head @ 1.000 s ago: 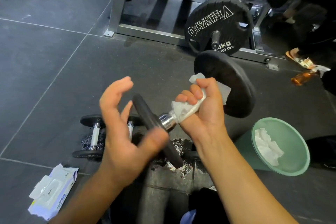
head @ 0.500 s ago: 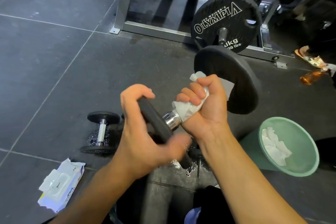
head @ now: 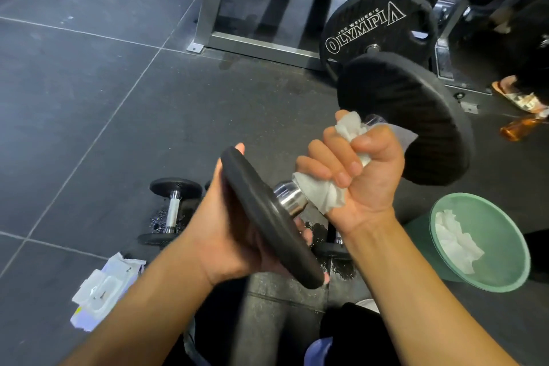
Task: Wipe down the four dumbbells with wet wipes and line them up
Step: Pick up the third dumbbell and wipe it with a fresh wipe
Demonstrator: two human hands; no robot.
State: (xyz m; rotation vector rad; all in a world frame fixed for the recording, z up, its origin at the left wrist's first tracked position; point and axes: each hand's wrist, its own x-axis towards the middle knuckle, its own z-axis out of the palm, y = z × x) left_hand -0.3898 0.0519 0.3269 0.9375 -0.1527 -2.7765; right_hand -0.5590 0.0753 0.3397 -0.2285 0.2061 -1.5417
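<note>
— What do the fingers point(head: 335, 171) grip?
— Right hand point(head: 358, 175) clenches a white wipe point(head: 319, 194) around the chrome bar of a black dumbbell point(head: 407, 122).
— And the left hand point(head: 237, 235)?
— Palm up, cupping that dumbbell's near disc above the floor point(head: 89, 98).

There is just one camera, worn on the person's head. It looks forward and down, so both arms reach up into the picture from the bottom edge. The left hand point(head: 237, 235) and right hand point(head: 356, 169) are very close to it, near the middle. The dark floor point(head: 89, 116) lies farther below, and a grey metal rack point(head: 267, 24) stands at the top, farthest away. The wide lens bends the edges.
</note>
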